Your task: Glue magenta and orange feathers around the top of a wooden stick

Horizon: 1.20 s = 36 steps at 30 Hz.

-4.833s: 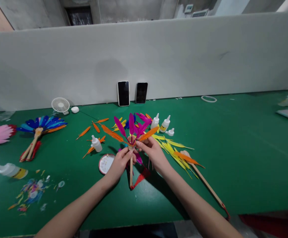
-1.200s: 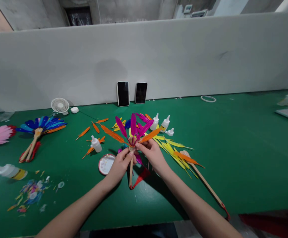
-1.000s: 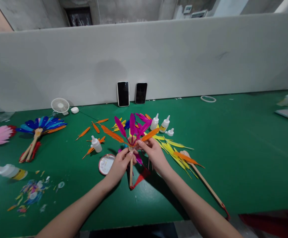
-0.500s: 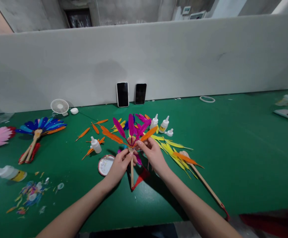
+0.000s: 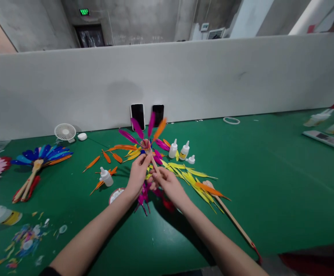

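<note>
Both hands, left hand (image 5: 138, 174) and right hand (image 5: 167, 184), grip the raised feather fan (image 5: 143, 138).

Both bare forearms reach forward and meet; the left hand (image 5: 138, 173) is raised, fingers pinched, the right hand (image 5: 167, 183) curled closed just beside and below it.

A green table (image 5: 270, 184) carries loose feathers (image 5: 190, 177), glue bottles (image 5: 173, 148), a small fan (image 5: 65, 132) and two phones (image 5: 138, 115)
</note>
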Tool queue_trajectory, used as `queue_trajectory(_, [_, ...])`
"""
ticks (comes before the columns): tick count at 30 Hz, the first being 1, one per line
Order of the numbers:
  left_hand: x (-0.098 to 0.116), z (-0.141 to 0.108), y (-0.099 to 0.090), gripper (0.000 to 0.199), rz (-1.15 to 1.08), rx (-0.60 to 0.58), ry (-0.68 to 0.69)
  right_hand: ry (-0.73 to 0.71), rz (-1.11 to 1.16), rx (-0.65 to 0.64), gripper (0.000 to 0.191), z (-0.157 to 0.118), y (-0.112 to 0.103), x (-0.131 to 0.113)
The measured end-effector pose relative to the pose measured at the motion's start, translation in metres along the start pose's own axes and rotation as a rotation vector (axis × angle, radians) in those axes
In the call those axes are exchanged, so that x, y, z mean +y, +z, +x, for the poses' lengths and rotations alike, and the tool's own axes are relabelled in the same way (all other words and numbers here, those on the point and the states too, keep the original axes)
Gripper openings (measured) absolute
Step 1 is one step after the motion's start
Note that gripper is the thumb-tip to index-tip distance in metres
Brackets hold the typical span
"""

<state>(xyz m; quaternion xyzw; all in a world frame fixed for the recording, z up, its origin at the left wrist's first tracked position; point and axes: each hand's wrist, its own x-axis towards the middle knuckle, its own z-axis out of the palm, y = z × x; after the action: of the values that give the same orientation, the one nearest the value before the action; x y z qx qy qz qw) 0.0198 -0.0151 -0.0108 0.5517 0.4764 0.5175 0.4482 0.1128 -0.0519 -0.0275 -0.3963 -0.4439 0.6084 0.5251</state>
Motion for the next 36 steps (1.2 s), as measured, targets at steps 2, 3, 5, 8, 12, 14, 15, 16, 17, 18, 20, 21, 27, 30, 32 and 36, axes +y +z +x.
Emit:
queue_trajectory(2, [-0.006, 0.015, 0.009, 0.029, 0.134, 0.021, 0.189, -0.124, -0.005, 0.141, 0.021, 0.001, -0.003, -0.005])
queue_trajectory(3, [-0.010, 0.024, 0.013, 0.027, 0.228, 0.016, 0.295, -0.181, -0.013, 0.216, 0.021, 0.001, -0.005, -0.008])
queue_trajectory(5, [-0.019, 0.046, 0.020, 0.024, 0.407, 0.090, 0.356, -0.272, -0.034, 0.336, 0.019, -0.001, -0.007, -0.012])
queue_trajectory(8, [-0.027, 0.087, 0.026, 0.025, 0.531, 0.295, 0.250, -0.343, -0.054, 0.414, 0.018, -0.004, -0.007, -0.017])
queue_trajectory(12, [-0.028, 0.143, 0.025, 0.048, 0.610, 0.426, 0.170, -0.342, -0.030, 0.430, 0.020, -0.004, -0.004, -0.019])
queue_trajectory(14, [-0.026, 0.167, 0.025, 0.058, 0.645, 0.462, 0.145, -0.335, -0.006, 0.464, 0.021, -0.003, -0.004, -0.020])
queue_trajectory(15, [-0.025, 0.178, 0.026, 0.062, 0.660, 0.481, 0.129, -0.335, 0.007, 0.489, 0.022, -0.002, -0.005, -0.021])
queue_trajectory(16, [-0.025, 0.188, 0.027, 0.066, 0.674, 0.493, 0.117, -0.340, 0.024, 0.516, 0.023, -0.002, -0.005, -0.022])
queue_trajectory(17, [-0.025, 0.197, 0.029, 0.070, 0.688, 0.500, 0.105, -0.344, 0.043, 0.539, 0.024, -0.002, -0.006, -0.023])
queue_trajectory(18, [-0.024, 0.205, 0.031, 0.073, 0.702, 0.502, 0.097, -0.347, 0.064, 0.557, 0.025, -0.002, -0.006, -0.024])
queue_trajectory(20, [-0.024, 0.221, 0.037, 0.078, 0.728, 0.496, 0.085, -0.340, 0.105, 0.578, 0.027, -0.003, -0.006, -0.025])
queue_trajectory(21, [-0.023, 0.228, 0.039, 0.080, 0.738, 0.492, 0.082, -0.312, 0.125, 0.571, 0.027, -0.003, -0.006, -0.026])
queue_trajectory(27, [-0.020, 0.262, 0.043, 0.085, 0.866, 0.475, 0.088, -0.232, 0.201, 0.534, 0.033, -0.002, -0.002, -0.019])
queue_trajectory(30, [-0.023, 0.270, 0.041, 0.084, 0.889, 0.459, 0.093, -0.198, 0.231, 0.460, 0.031, -0.003, -0.002, -0.013])
queue_trajectory(32, [-0.026, 0.274, 0.041, 0.082, 0.895, 0.460, 0.102, -0.189, 0.254, 0.415, 0.029, -0.005, -0.002, -0.010])
queue_trajectory(36, [-0.032, 0.281, 0.044, 0.080, 0.902, 0.491, 0.114, -0.183, 0.288, 0.475, 0.029, -0.007, -0.002, -0.010])
